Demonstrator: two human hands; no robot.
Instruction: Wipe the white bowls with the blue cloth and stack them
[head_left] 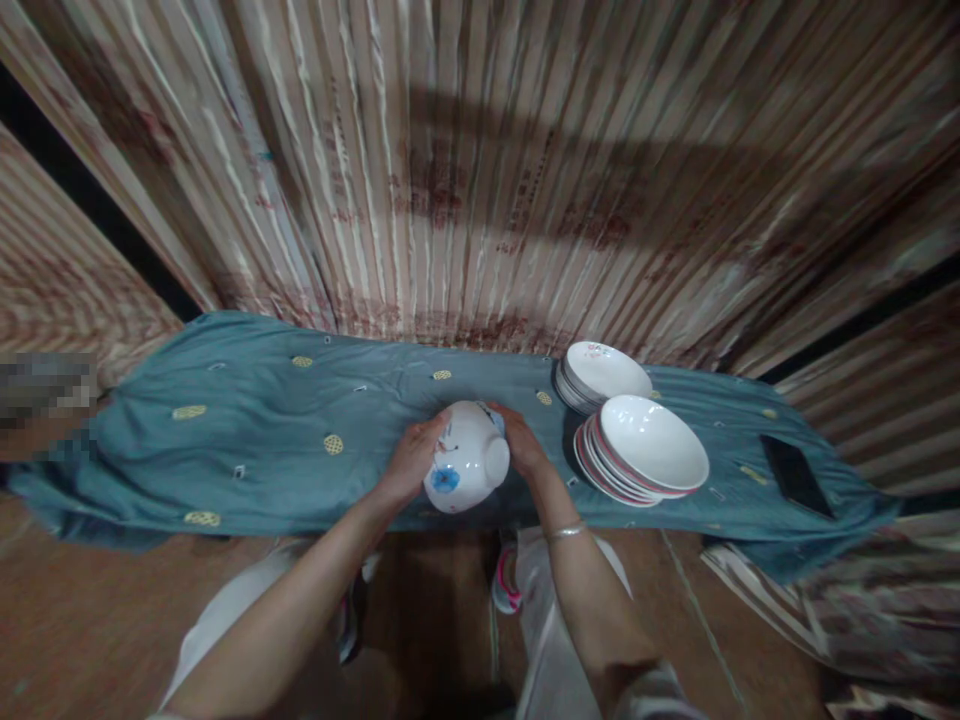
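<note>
Between my two hands is a white bowl (pixel 466 465) with a blue flower on its outside, tipped on its side so that its foot points right. My left hand (pixel 417 455) grips its left rim, and my right hand (pixel 514 438) closes round the far right side near the foot. Some fingers of both hands are hidden behind the bowl. Right of my right hand stands a stack of white bowls (pixel 651 445) with red rims, leaning to the right. Just behind it sits a stack of white plates or shallow bowls (pixel 604 372).
A teal patterned cloth (pixel 277 430) covers the long narrow table. Near its right end lies a dark flat phone-like object (pixel 796 476). A pleated curtain (pixel 465 180) hangs close behind the table. Part of another person (pixel 37 430) shows at the left edge.
</note>
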